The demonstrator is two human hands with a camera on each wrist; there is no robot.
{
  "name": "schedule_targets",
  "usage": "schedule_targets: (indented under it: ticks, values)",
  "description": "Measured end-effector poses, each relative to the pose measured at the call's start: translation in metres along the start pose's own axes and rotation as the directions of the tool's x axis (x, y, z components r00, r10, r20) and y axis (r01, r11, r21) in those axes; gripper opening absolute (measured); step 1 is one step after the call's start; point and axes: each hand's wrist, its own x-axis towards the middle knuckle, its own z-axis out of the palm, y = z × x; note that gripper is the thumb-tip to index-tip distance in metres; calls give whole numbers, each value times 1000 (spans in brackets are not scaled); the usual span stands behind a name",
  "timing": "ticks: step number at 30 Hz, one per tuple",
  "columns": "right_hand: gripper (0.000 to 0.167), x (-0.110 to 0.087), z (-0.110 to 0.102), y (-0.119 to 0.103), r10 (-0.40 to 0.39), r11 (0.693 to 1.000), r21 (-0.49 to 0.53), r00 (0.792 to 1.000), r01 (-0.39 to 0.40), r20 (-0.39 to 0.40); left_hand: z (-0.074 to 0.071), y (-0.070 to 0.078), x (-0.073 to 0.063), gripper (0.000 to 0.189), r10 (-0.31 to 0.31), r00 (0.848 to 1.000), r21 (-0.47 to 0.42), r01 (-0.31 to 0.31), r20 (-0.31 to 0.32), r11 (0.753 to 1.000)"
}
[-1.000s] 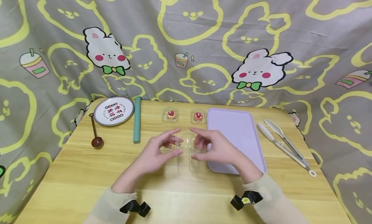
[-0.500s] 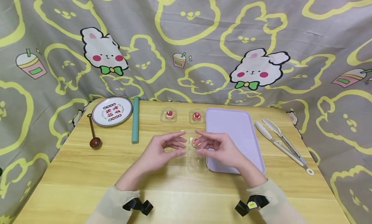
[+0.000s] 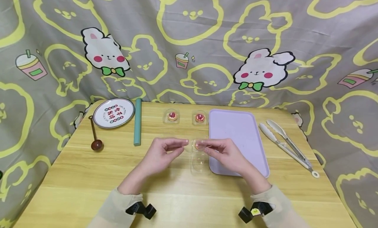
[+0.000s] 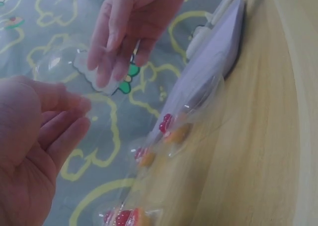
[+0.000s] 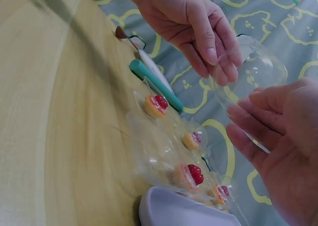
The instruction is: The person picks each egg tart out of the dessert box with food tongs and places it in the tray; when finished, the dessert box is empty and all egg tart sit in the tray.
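Note:
A clear domed plastic lid [image 5: 261, 69] is between my two hands, raised over the table. My left hand [image 3: 165, 155] pinches one edge of it between thumb and fingertips. At the opposite edge, my right hand [image 3: 224, 152] holds it with thumb and fingers. Below the right fingers sits a small fruit tart [image 5: 194, 175] in a clear box, whose open lid [image 3: 201, 165] lies toward me. The left hand hides another tart [image 5: 157, 106] in the head view; it shows in the right wrist view.
Two boxed tarts stand at the back, one left [image 3: 172, 116] and one right [image 3: 199, 117]. A lilac tray [image 3: 236, 132] lies right, with tongs [image 3: 290, 149] beyond. A green rolling pin [image 3: 137, 123], a white plate [image 3: 113, 113] and a brown ladle [image 3: 96, 144] lie left.
Both hands have come down slightly, and their fingers have drawn nearer their thumbs at the lid's edges. The lid now looks flatter from above. Boxes and tray stay put.

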Motion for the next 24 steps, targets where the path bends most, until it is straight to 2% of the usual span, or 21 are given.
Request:
schedule_targets:
  ticks: [5,7,11,17,21,24]
  values:
    - [27,-1,0,2,-44,996,-73,999,42,-31,0,-2,1,19,39,999,73,-37,-30,997]
    - [27,-2,1,4,-46,998,-54,998,44,-35,1,-3,1,18,40,998,71,-37,-46,997]
    - [29,-3,1,6,-21,999,25,999,22,-27,2,-2,1,20,-7,998,36,9,-64,999]
    - [41,-6,1,8,-11,995,99,1000,10,9,2,-2,-1,24,-76,997,-24,76,-11,997]
    - [60,-8,0,10,-29,991,133,998,21,61,1,-2,-3,39,-110,993,-25,111,42,994]
    - [65,-9,0,10,-17,994,109,998,9,68,1,-1,-4,47,-122,990,-15,123,67,992]
